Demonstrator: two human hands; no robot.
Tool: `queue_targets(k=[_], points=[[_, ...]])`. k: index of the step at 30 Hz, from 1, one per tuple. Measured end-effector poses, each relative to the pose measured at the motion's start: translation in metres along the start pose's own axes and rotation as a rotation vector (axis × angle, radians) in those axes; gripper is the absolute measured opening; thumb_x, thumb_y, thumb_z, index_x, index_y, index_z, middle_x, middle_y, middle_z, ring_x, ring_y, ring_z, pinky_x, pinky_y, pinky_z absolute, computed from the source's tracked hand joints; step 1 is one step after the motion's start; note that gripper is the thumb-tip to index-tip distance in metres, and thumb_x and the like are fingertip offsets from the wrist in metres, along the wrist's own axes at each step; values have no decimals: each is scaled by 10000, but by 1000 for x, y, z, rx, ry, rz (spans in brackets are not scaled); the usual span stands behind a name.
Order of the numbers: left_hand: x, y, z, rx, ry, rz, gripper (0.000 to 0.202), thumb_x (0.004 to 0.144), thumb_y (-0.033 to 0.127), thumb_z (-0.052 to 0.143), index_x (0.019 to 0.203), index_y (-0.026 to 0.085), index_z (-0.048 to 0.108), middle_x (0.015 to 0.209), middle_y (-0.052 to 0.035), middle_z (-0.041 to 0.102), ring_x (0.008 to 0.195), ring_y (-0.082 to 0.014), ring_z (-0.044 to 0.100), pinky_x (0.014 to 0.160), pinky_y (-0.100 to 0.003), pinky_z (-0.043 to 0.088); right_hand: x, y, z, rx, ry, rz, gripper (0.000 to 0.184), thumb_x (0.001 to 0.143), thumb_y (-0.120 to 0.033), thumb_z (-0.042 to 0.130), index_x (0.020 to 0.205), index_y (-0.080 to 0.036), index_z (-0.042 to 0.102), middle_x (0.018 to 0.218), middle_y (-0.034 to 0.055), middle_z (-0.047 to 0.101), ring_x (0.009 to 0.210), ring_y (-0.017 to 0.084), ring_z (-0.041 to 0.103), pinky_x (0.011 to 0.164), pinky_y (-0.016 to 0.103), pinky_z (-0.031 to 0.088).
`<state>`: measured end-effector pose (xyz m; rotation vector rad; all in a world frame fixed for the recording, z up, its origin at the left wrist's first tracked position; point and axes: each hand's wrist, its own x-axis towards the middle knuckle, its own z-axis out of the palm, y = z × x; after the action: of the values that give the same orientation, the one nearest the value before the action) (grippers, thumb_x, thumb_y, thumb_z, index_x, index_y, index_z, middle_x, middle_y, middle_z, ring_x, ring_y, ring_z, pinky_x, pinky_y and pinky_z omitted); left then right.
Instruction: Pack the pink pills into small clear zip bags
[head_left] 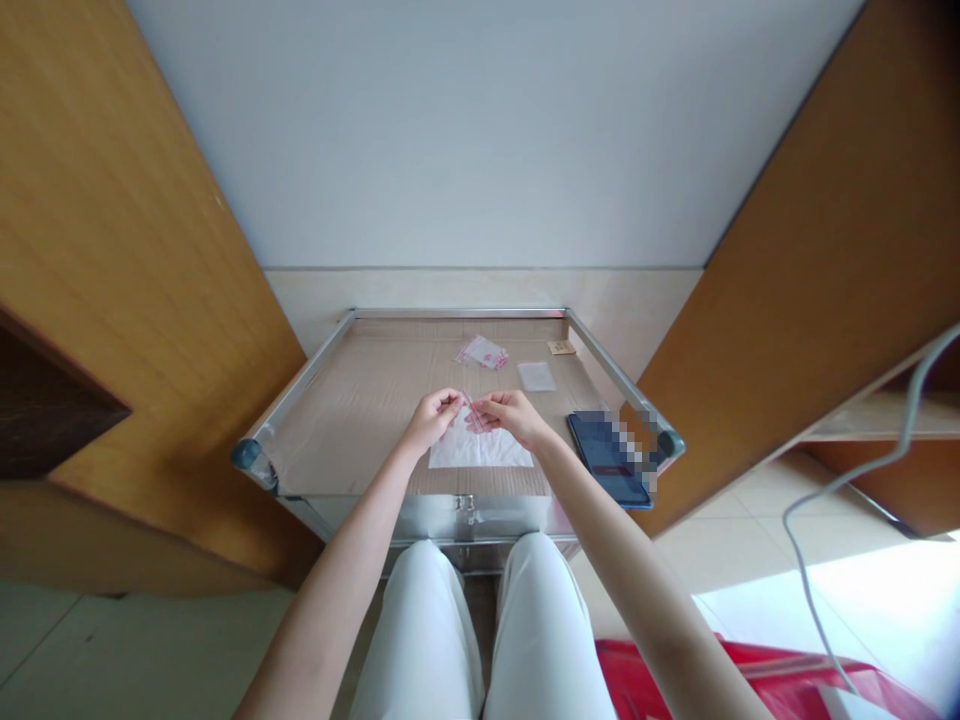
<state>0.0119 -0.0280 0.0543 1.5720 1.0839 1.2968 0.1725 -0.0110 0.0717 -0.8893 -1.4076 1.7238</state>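
My left hand (436,416) and my right hand (511,414) meet over the near middle of the cardboard-covered table (337,420). Fingers of both are pinched on a small clear plastic bag (472,411) with pink marks; its outline is hard to make out. Beneath them lies a white sheet, perhaps a tissue (480,455), partly hidden by the hands. A little farther off is a small pile of clear bags with pink print (484,352). To its right rests a translucent white square (536,377).
A metal rail (457,313) with dark corner caps edges the table. At right lie a dark tablet or phone (604,455), partly blurred out, and a small tan label (561,347). Wooden panels flank both sides. A grey cable (892,450) hangs near a red bag (750,670) on the floor.
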Motion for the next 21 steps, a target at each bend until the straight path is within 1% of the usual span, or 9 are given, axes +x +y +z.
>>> queue_targets(k=[2, 5, 7, 10, 11, 13, 16, 18, 21], points=[[0, 2, 0, 1, -5, -1, 218, 711, 374, 530, 704, 159, 569, 582, 11, 498, 487, -82, 400, 457, -190, 305, -1, -1, 0, -15, -9, 1, 208, 634, -306, 621, 701, -110, 606, 650, 75, 655, 565, 133, 614, 567, 253, 501], [0, 3, 0, 14, -23, 7, 208, 714, 360, 527, 702, 158, 574, 607, 3, 518, 505, -86, 415, 477, -194, 316, -2, -1, 0, -36, -10, -6, 209, 611, -291, 640, 697, -104, 608, 637, 69, 650, 539, 126, 604, 551, 255, 507], [0, 2, 0, 12, -28, 8, 194, 705, 350, 540, 741, 162, 571, 633, -3, 536, 533, -92, 445, 504, -196, 334, -2, 1, 0, -42, -1, -4, 207, 597, -281, 650, 690, -102, 605, 602, 56, 640, 522, 122, 598, 541, 259, 510], [0, 1, -1, -33, 28, -8, 222, 670, 332, 585, 821, 179, 529, 676, 1, 552, 592, -100, 491, 560, -198, 362, 1, 6, -1, -55, 21, -9, 185, 595, -266, 648, 669, -108, 590, 558, 36, 623, 495, 117, 589, 528, 260, 513], [0, 1, -1, -34, 47, -9, 221, 663, 328, 592, 809, 182, 516, 703, -3, 559, 624, -105, 506, 585, -202, 371, 3, 8, -1, -64, 32, -15, 174, 597, -261, 644, 662, -111, 583, 548, 31, 619, 487, 116, 587, 519, 256, 512], [0, 1, -1, 22, 52, 20, 178, 667, 327, 585, 710, 174, 506, 801, -30, 576, 735, -127, 529, 656, -223, 384, 5, 13, 1, -85, 57, -32, 152, 599, -245, 637, 644, -119, 565, 529, 22, 610, 470, 113, 582, 494, 243, 505], [-1, 0, -2, 182, -3, 112, 205, 688, 312, 559, 560, 161, 506, 925, -68, 573, 895, -168, 514, 775, -271, 369, 8, 20, 4, -108, 80, -56, 134, 589, -223, 630, 614, -128, 539, 502, 6, 593, 449, 109, 572, 471, 231, 494], [0, -3, -2, 251, -19, 155, 214, 698, 298, 545, 531, 165, 528, 938, -73, 574, 920, -178, 508, 821, -297, 353, 9, 24, 7, -131, 90, -73, 137, 586, -228, 626, 605, -131, 532, 493, -2, 586, 446, 106, 567, 470, 228, 489], [1, -9, -2, 270, -22, 145, 201, 694, 290, 537, 531, 174, 554, 941, -71, 582, 923, -182, 510, 849, -316, 344, 9, 27, 8, -169, 84, -97, 162, 595, -269, 615, 606, -131, 532, 495, -2, 585, 451, 101, 563, 471, 224, 480]])
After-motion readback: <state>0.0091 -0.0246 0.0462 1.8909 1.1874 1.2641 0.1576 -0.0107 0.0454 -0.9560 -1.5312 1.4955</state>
